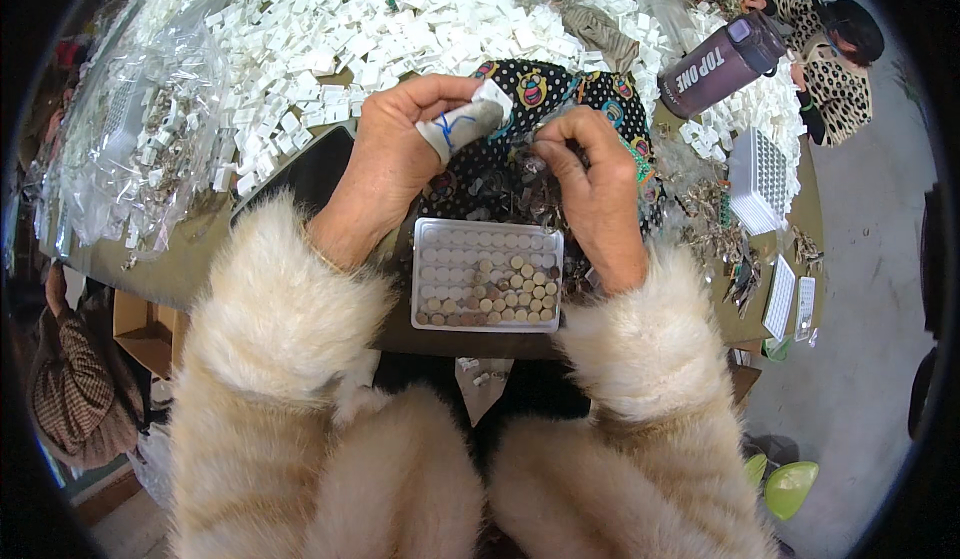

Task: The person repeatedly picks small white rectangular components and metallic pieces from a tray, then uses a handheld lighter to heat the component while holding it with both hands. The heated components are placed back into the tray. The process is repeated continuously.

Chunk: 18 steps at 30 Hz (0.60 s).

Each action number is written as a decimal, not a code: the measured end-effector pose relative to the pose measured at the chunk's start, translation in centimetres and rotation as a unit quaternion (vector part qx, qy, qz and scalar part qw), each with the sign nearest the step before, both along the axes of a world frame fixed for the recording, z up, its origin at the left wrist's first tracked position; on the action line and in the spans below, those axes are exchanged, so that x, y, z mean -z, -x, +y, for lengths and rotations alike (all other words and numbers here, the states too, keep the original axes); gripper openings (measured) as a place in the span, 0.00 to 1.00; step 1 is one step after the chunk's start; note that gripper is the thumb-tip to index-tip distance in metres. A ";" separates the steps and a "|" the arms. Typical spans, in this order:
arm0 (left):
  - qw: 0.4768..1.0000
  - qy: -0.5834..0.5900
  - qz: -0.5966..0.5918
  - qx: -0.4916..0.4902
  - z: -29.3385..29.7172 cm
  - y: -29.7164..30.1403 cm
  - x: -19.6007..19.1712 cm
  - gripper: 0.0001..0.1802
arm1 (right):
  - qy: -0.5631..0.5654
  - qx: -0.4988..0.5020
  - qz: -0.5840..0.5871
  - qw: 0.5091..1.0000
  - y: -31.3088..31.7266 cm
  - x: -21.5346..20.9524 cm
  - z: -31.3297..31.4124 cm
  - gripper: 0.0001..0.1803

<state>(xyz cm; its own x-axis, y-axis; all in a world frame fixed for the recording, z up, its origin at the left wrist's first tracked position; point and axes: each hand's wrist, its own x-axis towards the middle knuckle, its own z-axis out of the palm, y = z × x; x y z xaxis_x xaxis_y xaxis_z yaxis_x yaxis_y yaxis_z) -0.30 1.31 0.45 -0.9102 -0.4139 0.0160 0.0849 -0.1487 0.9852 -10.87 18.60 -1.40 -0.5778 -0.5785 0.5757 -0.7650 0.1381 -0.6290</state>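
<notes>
Your left hand (400, 144) held a small white part (492, 94), its wrapped fingers (455, 129) pinching it. Your right hand (595, 184) pinched small dark metal bits (520, 184) over the patterned cloth (560, 84). A clear tray (488, 231) of round pieces sat at the bench's near edge, white blocks (400, 19) heaped beyond.

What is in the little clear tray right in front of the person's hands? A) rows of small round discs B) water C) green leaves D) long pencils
A: the tray holds rows of small round discs, some whitish and some tan or brown, and it lies just below the left hand and the right hand on the table.
</notes>
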 end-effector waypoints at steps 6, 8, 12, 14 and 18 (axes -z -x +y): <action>0.973 -0.175 0.027 0.149 -0.6 -0.1 -0.1 0.18 | 0.161 -0.078 -0.325 0.929 -0.6 -0.6 0.3 0.04; 0.986 -0.042 0.024 0.162 -0.3 -0.3 0.2 0.18 | 0.162 -0.078 -0.355 0.918 -0.8 -1.1 0.7 0.07; 0.981 0.014 0.026 0.190 -0.1 -0.3 0.2 0.23 | 0.200 -0.101 -0.359 0.906 -1.4 -1.6 0.6 0.10; 0.981 0.035 0.034 0.187 0.1 -0.3 0.0 0.24 | 0.182 -0.089 -0.291 0.935 -1.6 -1.8 0.6 0.10; 0.978 -0.038 0.036 0.202 0.3 -0.9 -0.4 0.17 | 0.157 -0.093 -0.169 0.969 -1.3 -1.6 0.2 0.09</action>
<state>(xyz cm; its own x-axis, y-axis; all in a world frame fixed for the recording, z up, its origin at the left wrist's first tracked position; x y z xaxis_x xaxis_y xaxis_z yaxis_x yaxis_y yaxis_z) 0.57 1.62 0.86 -0.9973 -0.0230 0.0698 0.0733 -0.2572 0.9636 -9.56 18.83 0.25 -0.6665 -0.5172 0.5369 -0.5016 -0.2217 -0.8362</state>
